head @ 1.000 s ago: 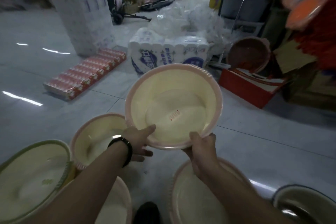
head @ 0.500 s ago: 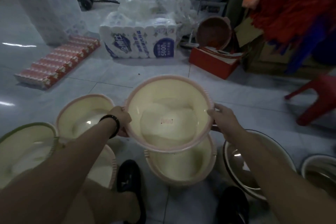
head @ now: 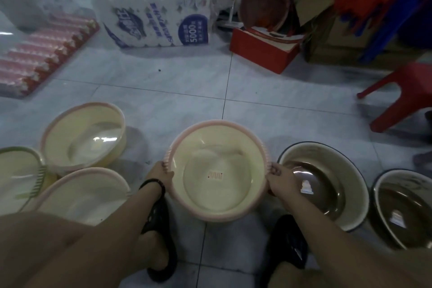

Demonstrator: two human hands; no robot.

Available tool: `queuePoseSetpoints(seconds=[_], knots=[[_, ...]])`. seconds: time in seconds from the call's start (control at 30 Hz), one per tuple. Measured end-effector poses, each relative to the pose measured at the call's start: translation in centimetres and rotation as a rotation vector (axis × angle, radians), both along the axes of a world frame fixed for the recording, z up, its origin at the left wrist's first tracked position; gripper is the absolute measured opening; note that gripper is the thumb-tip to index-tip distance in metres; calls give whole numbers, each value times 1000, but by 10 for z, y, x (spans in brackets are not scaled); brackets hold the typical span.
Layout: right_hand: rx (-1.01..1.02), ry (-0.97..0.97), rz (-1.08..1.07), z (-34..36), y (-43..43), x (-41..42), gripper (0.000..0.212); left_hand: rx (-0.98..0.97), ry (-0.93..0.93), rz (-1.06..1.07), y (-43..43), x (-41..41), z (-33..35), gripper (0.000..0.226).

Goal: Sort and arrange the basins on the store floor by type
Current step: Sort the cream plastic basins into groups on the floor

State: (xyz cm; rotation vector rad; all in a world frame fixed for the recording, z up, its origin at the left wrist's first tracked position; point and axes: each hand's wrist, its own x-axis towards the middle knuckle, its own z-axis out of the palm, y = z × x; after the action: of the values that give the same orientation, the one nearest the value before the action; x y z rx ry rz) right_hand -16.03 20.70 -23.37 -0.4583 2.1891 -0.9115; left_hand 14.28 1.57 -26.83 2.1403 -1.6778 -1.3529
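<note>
A cream plastic basin with a pink rim (head: 217, 170) sits low over the floor between my feet. My left hand (head: 161, 173) grips its left rim and my right hand (head: 279, 176) grips its right rim. To the left lie two more pink-rimmed cream basins (head: 84, 135) (head: 81, 196) and a green-rimmed cream basin (head: 16, 173). On the right stand two enamel metal basins (head: 327, 180) (head: 404, 206). Whether the held basin rests inside another basin beneath it is hidden.
A pack of tissue rolls (head: 154, 21) and a flat red pack (head: 44, 51) lie on the tiles ahead. A red box (head: 261, 51) with a brown basin (head: 264, 4) leaning above it sits at the back right. A red plastic stool (head: 402, 93) stands right.
The held basin has come down from chest height to near the floor. My hands moved from its near edge to its left and right rims. The view tilted down and right.
</note>
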Motion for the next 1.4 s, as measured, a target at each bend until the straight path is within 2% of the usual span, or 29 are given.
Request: queuePoseSetpoints(seconds=[0.07, 0.13, 0.27, 0.37, 0.57, 0.67, 0.7, 0.77, 0.8, 0.83, 0.93, 1.03, 1.1, 1.17, 1.23, 1.27, 1.33, 1.4], knots=[[40, 9, 34, -28, -8, -10, 19, 27, -39, -17, -8, -4, 4, 46], [106, 6, 89, -46, -16, -14, 14, 45, -96, -41, -9, -7, 6, 43], [154, 35, 88, -38, -28, -3, 18, 74, -182, -110, 5, -16, 1, 34], [180, 81, 127, -45, -33, 0, 31, 71, -176, -82, 5, -18, -10, 30], [273, 66, 146, -46, -42, 6, 50, 48, -272, -218, -1, -18, -3, 28], [361, 219, 212, -33, -52, 23, 80, 85, -338, -408, -4, -14, 21, 31], [350, 308, 247, -25, -56, 34, 83, 101, -369, -472, -7, -10, 34, 37], [250, 473, 335, -10, -70, 62, 68, 120, -454, -578, -16, -1, 73, 52], [183, 490, 372, 0, -78, 78, 55, 109, -487, -613, -22, 4, 98, 55], [112, 436, 397, 8, -87, 96, 42, 103, -495, -639, -28, 10, 125, 54], [-49, 51, 448, 20, -111, 158, 18, -20, -462, -676, -35, 40, 207, 37], [-45, -277, 487, 19, -120, 223, 17, -224, -515, -647, -38, 81, 256, 28], [36, -430, 546, 12, -117, 262, 18, -275, -485, -570, -38, 105, 259, 26], [135, -522, 555, -4, -114, 292, 32, -187, -380, -464, -40, 125, 243, 24], [189, -566, 528, -32, -114, 310, 42, 53, -244, -418, -41, 138, 229, 24], [213, -566, 508, -42, -114, 318, 40, 158, -222, -443, -42, 142, 226, 25], [250, -554, 437, -58, -113, 334, 32, 221, -260, -531, -47, 147, 222, 27], [259, -592, 368, -63, -113, 353, 36, 222, -273, -567, -51, 151, 221, 30]])
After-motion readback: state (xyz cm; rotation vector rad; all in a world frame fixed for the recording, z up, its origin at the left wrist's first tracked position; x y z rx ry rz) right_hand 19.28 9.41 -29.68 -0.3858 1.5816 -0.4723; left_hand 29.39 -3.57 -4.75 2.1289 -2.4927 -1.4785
